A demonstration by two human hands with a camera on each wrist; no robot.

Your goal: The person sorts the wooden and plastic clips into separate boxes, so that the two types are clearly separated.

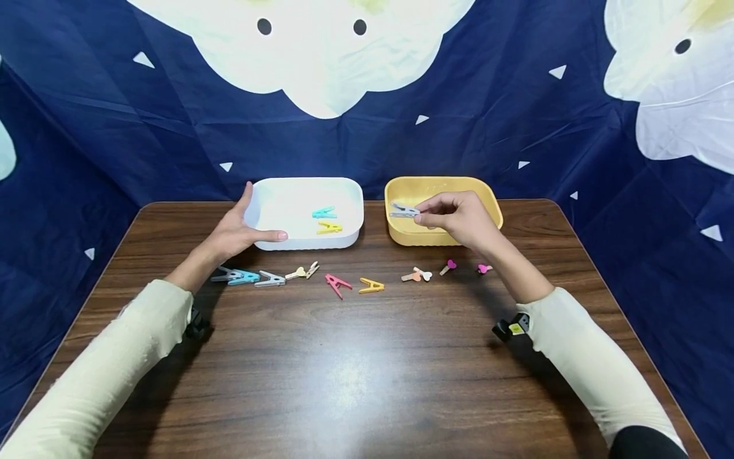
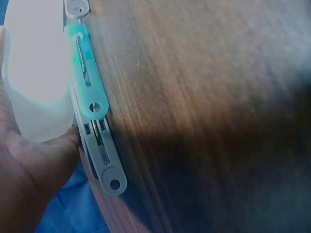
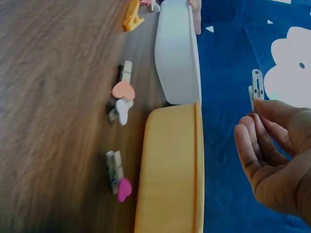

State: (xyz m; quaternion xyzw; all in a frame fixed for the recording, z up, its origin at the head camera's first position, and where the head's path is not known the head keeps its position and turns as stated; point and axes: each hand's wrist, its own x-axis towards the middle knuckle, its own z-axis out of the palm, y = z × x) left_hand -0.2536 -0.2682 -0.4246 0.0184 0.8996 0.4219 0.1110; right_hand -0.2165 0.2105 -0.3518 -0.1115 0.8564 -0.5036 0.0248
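Note:
Over the yellow bin [image 1: 447, 237], my right hand [image 1: 461, 217] pinches a grey plastic clothespin [image 1: 404, 210] between thumb and forefinger. In the right wrist view the clothespin [image 3: 257, 85] points up from the fingertips, above the bin's rim. My left hand [image 1: 232, 228] rests spread around the left end of the white bin [image 1: 275, 217], thumb along its front wall and fingers fairly straight by the far left corner. Inside that bin lie a turquoise clothespin [image 1: 323, 213] and a yellow clothespin [image 1: 329, 227]. Beside the left hand, a blue clothespin [image 2: 87, 73] overlaps a grey one [image 2: 109, 167].
Before the bins runs a loose row: another grey clothespin [image 1: 269, 280], small wooden pegs [image 1: 295, 273], a red clothespin [image 1: 337, 285], an orange clothespin [image 1: 372, 285], and heart-topped pegs [image 1: 421, 275], some pink [image 1: 451, 264]. A dark blue curtain [image 1: 344, 146] hangs behind the table.

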